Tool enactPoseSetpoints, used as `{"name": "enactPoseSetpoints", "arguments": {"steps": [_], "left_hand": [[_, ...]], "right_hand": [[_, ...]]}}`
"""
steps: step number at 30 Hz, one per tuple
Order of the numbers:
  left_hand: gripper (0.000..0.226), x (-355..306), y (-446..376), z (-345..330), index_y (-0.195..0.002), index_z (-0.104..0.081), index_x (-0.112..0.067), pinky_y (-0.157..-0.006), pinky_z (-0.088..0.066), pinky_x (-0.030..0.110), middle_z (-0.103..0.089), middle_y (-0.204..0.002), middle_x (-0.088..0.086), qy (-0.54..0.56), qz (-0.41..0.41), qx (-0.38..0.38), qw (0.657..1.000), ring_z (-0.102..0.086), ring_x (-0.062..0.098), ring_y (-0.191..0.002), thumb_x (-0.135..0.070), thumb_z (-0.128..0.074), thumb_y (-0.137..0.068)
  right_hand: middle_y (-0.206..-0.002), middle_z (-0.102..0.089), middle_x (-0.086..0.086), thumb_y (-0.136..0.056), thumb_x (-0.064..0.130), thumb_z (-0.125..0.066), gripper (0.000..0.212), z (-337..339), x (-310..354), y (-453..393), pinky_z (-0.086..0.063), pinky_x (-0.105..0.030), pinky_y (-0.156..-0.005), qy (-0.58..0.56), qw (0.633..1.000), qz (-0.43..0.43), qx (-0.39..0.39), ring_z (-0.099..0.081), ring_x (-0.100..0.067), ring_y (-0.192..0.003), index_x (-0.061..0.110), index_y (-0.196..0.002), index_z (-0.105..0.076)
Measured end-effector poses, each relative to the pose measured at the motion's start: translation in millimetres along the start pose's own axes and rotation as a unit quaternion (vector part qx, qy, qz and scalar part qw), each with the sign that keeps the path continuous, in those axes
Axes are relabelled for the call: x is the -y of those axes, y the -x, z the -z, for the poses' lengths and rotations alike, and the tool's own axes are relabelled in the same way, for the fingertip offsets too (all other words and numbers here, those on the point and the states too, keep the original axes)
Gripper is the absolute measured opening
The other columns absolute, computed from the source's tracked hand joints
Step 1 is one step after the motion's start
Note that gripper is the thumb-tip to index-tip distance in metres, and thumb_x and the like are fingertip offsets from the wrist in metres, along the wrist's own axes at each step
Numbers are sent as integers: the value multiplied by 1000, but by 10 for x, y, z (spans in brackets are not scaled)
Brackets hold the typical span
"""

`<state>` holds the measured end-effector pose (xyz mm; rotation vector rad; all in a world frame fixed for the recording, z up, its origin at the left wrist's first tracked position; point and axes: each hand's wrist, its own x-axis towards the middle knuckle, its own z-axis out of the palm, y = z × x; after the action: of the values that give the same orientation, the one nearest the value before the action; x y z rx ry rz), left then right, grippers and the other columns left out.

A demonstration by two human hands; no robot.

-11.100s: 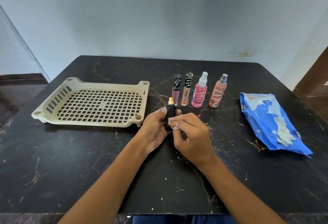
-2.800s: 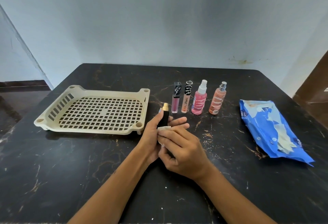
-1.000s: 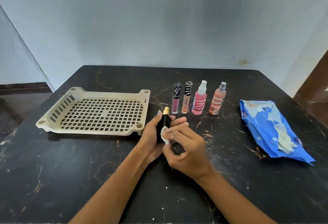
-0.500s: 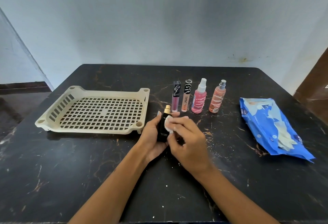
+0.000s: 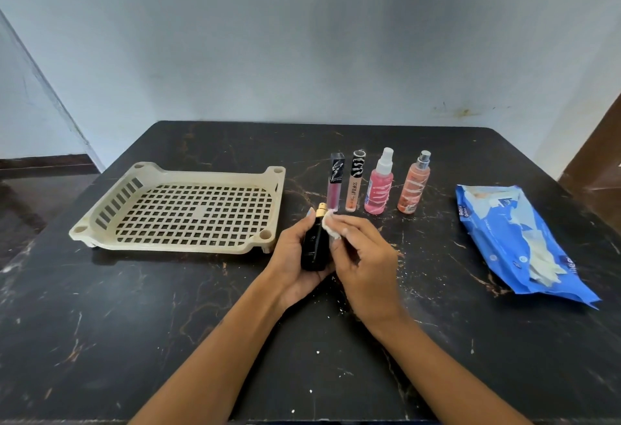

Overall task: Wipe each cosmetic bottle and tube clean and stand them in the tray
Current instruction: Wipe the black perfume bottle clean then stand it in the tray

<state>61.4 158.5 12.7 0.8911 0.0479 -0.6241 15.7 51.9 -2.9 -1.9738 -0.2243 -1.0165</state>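
Nearest the camera, a small black bottle [image 5: 314, 246] with a gold cap is gripped upright in the left hand [image 5: 295, 256], just above the dark table [image 5: 168, 323], while a white wipe [image 5: 330, 229] is pinched in the fingers of the right hand [image 5: 363, 263] and pressed against the bottle's shoulder, just below the cap. The risk is judged to lie right here: the bottle looks glossy, and with a damp wipe rubbed near its top it could be twisted out of the grip and dropped on the hard table, or the cap could be loosened. Just beyond, the cream tray [image 5: 100, 222] is seen to hold nothing, its floor a grid of open squares, so a narrow base could catch or tip when stood there. Behind the hands, two lip gloss tubes [image 5: 342, 182] and two pink spray bottles [image 5: 395, 185] are lined up upright and close together; a careless reach could topple the row. To the far right, a blue wipe pack [image 5: 524, 249] is left lying open.
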Motion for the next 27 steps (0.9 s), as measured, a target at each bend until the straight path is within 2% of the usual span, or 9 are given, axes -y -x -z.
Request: {"name": "enactPoseSetpoints", "arguments": {"steps": [1,2,4,6,9,13,17,21,27], "left_hand": [[42,3,0,-10,-103,-64,-5,-77,-53,30,-69,-91,11,1,-2,-5,1000,-65,20,-85,-40,-43,-94],[45,7,-11,0,-108,-63,-3,-82,-53,32,-69,-99,13,3,4,-11,1000,-65,22,-92,-41,-42,-95],[54,2,-28,18,-119,-59,0,-102,-44,41,-60,-126,20,10,20,-17,1000,-58,29,-116,-45,-41,-94],[49,-18,-13,16,-102,-61,-3,-102,-43,44,-55,-131,23,40,31,-11,999,-55,32,-120,-46,-39,-94],[42,-22,0,-12,-89,-53,-8,-85,-55,40,-61,-123,20,106,32,10,994,-64,34,-106,-45,-34,-97],[44,-30,30,-40,-88,-54,-6,-80,-56,46,-66,-101,18,152,35,-8,988,-69,36,-93,-44,-35,-98],[45,-63,71,-90,-84,-56,-4,-79,-55,50,-65,-84,17,173,35,-12,984,-70,36,-83,-42,-37,-98],[43,-86,61,-114,-82,-55,-5,-70,-58,36,-58,-70,8,148,41,3,988,-64,25,-64,-40,-35,-97],[35,-208,128,-182,-87,-53,-9,-57,-42,23,-52,-69,2,100,-1,52,994,-48,13,-56,-37,-34,-95]], "right_hand": [[-107,-69,-4,-86,-2,-59,24,-2,-5,-7,-44,-12,-95,1,1000,-6,-1,-60,-3,-102,1,-106,-72],[-108,-69,-3,-87,1,-58,24,-7,-5,-10,-46,-14,-95,1,1000,-5,2,-61,-3,-103,2,-107,-72],[-108,-70,-4,-87,5,-56,25,-11,11,3,-49,-22,-94,-3,1000,23,18,-63,-8,-103,3,-105,-73],[-105,-70,-7,-84,3,-56,25,-5,37,32,-50,-25,-94,-7,996,78,38,-63,-12,-103,1,-101,-74],[-102,-70,-12,-79,-3,-57,23,-8,64,60,-53,-30,-91,7,985,161,63,-65,-20,-98,-4,-94,-74],[-98,-70,-18,-88,-7,-55,19,-50,61,62,-53,-32,-91,79,960,263,57,-65,-26,-94,-8,-91,-74],[-91,-72,-16,-86,-6,-66,9,-77,57,70,-56,-34,-81,127,936,325,53,-68,-26,-86,-8,-83,-73],[-83,-72,-12,-85,-6,-66,12,-24,63,54,-55,-33,-72,138,920,366,35,-68,-24,-78,-5,-76,-73],[-88,-74,-12,-82,-6,-70,7,-5,81,45,-54,-31,-74,114,917,382,12,-65,-23,-84,-6,-76,-75]]}}
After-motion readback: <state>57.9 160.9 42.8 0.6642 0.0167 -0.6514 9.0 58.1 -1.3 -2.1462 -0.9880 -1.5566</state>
